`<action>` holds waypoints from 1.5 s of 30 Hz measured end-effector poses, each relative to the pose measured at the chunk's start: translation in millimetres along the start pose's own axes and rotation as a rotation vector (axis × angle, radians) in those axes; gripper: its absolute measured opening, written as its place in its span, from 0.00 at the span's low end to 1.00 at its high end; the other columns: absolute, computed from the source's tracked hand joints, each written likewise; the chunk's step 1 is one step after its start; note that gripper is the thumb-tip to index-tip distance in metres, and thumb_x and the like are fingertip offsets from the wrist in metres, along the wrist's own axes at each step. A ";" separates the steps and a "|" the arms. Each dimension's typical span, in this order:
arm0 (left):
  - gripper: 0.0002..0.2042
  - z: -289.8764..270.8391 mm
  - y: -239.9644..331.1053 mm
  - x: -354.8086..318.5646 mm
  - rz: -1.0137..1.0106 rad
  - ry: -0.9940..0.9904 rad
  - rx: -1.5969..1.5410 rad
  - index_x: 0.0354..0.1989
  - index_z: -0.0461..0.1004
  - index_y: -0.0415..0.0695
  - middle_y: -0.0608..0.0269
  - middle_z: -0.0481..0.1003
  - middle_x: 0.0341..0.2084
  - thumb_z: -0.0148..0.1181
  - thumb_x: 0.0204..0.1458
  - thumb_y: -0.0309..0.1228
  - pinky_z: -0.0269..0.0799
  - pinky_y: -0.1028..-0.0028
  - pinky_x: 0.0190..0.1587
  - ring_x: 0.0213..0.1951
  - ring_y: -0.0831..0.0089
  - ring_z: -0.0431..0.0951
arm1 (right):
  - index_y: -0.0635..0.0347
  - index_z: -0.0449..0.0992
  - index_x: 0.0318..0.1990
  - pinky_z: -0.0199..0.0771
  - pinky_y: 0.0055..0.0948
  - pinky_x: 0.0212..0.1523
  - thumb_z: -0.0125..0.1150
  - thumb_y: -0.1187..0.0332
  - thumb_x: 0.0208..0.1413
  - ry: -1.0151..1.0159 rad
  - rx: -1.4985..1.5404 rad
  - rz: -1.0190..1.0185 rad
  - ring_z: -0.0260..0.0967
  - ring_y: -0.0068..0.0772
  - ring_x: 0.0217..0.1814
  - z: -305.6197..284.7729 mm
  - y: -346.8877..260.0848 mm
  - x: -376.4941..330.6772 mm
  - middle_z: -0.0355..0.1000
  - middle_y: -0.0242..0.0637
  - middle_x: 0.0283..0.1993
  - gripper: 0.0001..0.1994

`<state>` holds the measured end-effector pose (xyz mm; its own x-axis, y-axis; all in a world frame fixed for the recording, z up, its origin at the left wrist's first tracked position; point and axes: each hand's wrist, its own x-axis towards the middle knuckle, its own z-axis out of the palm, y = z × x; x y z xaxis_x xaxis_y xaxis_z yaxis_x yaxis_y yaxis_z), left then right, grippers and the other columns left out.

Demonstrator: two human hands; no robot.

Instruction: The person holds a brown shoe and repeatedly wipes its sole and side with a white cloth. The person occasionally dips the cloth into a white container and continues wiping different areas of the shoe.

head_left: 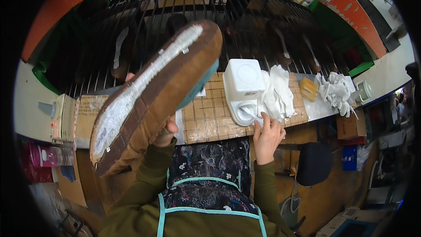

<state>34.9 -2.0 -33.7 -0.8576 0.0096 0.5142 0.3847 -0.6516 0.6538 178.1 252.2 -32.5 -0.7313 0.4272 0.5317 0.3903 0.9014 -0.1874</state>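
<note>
My left hand (165,134) grips a brown shoe upper (175,81) stretched over a teal last (199,85). It is tilted, its underside turned up, with a whitish strip (127,105) running lengthwise down the middle. The thumb shows at the near side and a fingertip at the far side; the other fingers are hidden. My right hand (268,137) is closed on the white handle of a brush (251,113), whose head is down in the round cup of a white plastic dispenser (244,79). The bristles are hidden.
Beside the dispenser lie white cloths (278,94), a yellow block (308,89) and crumpled white fabric (335,90) on a cardboard-covered ledge (204,123). Beyond it, a barred rack (149,17) bears several similar dark shoes (120,57). A stool (314,163) stands at right.
</note>
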 end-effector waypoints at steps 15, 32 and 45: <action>0.29 40.6 8.7 23.7 0.360 0.039 0.273 0.61 0.55 0.52 0.58 0.49 0.67 0.56 0.50 0.40 0.57 0.63 0.66 0.67 0.61 0.54 | 0.46 0.81 0.31 0.48 0.34 0.40 0.66 0.64 0.50 0.003 -0.022 -0.248 0.63 0.29 0.29 -11.4 25.9 19.2 0.66 0.25 0.26 0.02; 0.26 38.7 -9.3 -2.3 0.031 -0.193 -0.119 0.65 0.53 0.51 0.52 0.45 0.69 0.45 0.56 0.27 0.60 0.58 0.65 0.66 0.55 0.55 | 0.62 0.78 0.38 0.59 0.15 0.26 0.61 0.70 0.57 -0.668 1.347 0.661 0.61 0.13 0.24 0.2 62.1 -3.3 0.71 0.29 0.25 0.05; 0.18 42.0 -18.0 25.7 0.594 -0.304 0.727 0.45 0.67 0.56 0.45 0.65 0.58 0.63 0.47 0.25 0.66 0.48 0.58 0.59 0.32 0.62 | 0.65 0.81 0.37 0.65 0.20 0.35 0.69 0.79 0.44 -0.035 1.262 0.103 0.65 0.24 0.36 -79.0 -61.3 5.7 0.68 0.37 0.42 0.09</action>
<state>20.3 41.9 -9.0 -0.3716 0.0927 0.9237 0.9280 0.0100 0.3724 194.3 193.8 47.3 -0.7512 0.4832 0.4497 -0.3429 0.2965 -0.8914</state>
